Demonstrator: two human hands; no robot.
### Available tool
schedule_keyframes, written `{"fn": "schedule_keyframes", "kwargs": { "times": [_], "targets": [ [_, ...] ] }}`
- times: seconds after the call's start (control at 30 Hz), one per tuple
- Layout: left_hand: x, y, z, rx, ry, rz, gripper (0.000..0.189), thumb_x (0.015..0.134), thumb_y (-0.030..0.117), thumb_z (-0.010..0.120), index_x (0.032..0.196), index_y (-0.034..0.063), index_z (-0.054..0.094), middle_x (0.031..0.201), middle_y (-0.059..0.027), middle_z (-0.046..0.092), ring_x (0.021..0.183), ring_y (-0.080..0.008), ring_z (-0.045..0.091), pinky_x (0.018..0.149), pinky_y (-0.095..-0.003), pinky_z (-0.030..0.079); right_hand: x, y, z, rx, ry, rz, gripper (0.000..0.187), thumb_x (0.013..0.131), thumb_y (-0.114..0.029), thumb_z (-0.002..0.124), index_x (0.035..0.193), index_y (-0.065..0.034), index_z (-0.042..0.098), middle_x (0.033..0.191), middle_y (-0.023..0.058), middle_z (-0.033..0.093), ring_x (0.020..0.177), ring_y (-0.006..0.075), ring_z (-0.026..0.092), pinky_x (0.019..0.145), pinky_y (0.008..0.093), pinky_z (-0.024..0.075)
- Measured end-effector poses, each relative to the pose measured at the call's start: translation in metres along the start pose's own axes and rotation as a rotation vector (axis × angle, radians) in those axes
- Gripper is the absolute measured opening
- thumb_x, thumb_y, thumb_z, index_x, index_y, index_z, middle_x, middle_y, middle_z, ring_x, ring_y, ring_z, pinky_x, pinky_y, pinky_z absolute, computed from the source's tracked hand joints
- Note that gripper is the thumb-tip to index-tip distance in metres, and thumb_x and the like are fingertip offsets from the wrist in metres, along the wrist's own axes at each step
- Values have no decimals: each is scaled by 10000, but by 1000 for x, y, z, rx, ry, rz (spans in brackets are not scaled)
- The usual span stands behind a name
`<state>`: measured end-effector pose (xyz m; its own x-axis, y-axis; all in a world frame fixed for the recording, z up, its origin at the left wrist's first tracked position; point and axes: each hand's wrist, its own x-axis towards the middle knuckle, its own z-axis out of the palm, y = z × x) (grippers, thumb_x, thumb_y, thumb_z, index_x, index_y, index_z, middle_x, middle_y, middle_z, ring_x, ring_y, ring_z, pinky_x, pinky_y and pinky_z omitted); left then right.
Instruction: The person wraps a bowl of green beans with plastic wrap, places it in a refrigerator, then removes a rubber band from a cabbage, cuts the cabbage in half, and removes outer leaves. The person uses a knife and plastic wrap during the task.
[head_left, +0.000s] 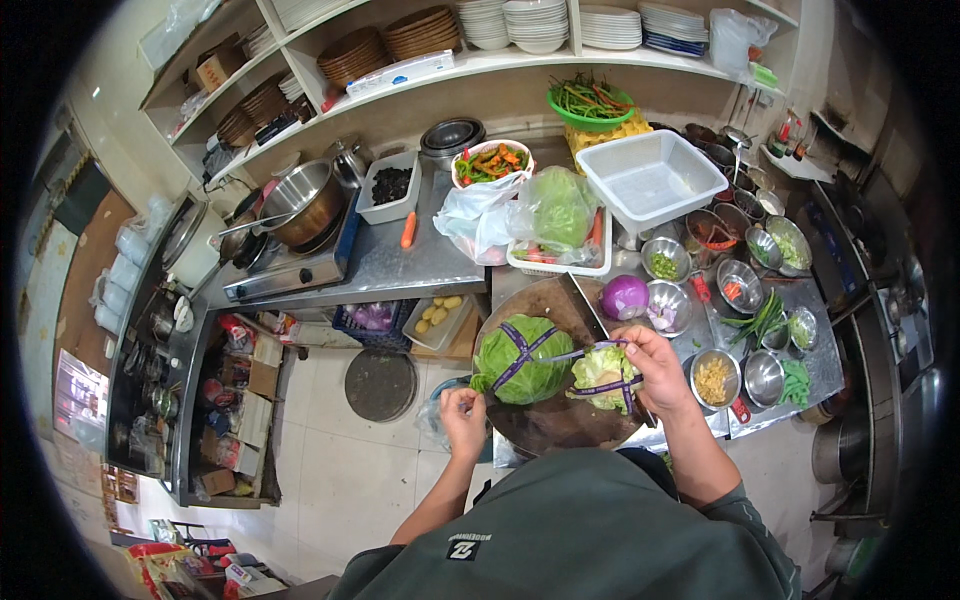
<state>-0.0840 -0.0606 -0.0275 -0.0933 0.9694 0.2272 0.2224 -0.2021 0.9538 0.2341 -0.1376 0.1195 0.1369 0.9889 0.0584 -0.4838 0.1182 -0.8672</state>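
Observation:
A round green cabbage (525, 360) bound crosswise with purple tape sits on the round wooden chopping board (525, 431). My right hand (656, 367) pinches a strip of purple tape (585, 351) that stretches across from the cabbage. Just under that hand is a smaller, pale cut head of leafy vegetable (600, 371), also wrapped in purple tape. My left hand (463, 420) is at the cabbage's lower left, fingers curled beside a leaf edge; whether it grips the leaf is unclear. A cleaver (586, 306) lies on the board, partly hidden behind the cut head and my right hand.
A purple onion (625, 297) and metal bowls of chopped ingredients, one with yellowish pieces (714, 380), crowd the right. Behind stand a vegetable basket (559, 262) and an empty white plastic bin (651, 180). A pot (300, 202) rests on a stove at left.

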Motion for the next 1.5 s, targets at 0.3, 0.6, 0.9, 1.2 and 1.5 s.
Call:
{"fn": "schedule_keyframes", "kwargs": {
  "times": [0.3,0.6,0.9,1.2,1.5],
  "targets": [
    [-21,-39,13,-364,-48,-495,117,953,-64,651,1057,-12,635,1033,-114,713,901,-178,701,724,-359,643,-3,6,-2,17,11,29,183,1039,-101,596,1177,16,623,1063,50,684,949,110,649,866,276,531],
    [-5,-34,24,-522,-123,-380,146,939,-77,658,1073,-20,657,983,-47,699,860,-124,674,771,-271,572,-4,7,-3,-1,18,55,158,1044,-99,579,1155,2,628,1062,65,707,938,126,674,852,296,551],
    [-6,-52,29,-480,-93,-331,113,922,-76,687,1001,2,661,958,-29,673,817,-108,642,729,-256,533,1,21,-7,35,8,82,146,1047,-93,576,1147,-4,632,1055,49,693,953,118,657,874,297,534],
    [-22,-30,19,-465,15,-394,114,924,-58,690,1006,2,639,926,-43,665,798,-123,656,693,-271,562,1,0,5,-19,20,-70,87,1045,-98,580,1059,-18,610,1166,61,641,1005,114,605,916,292,497],
    [25,84,14,293,-218,413,597,696,112,878,1223,14,614,1257,-181,618,1213,-378,585,1049,-455,466,36,-22,48,-127,-204,-69,85,1046,-131,568,1030,-48,578,1204,93,620,1050,132,606,929,292,506]
  ]
}}
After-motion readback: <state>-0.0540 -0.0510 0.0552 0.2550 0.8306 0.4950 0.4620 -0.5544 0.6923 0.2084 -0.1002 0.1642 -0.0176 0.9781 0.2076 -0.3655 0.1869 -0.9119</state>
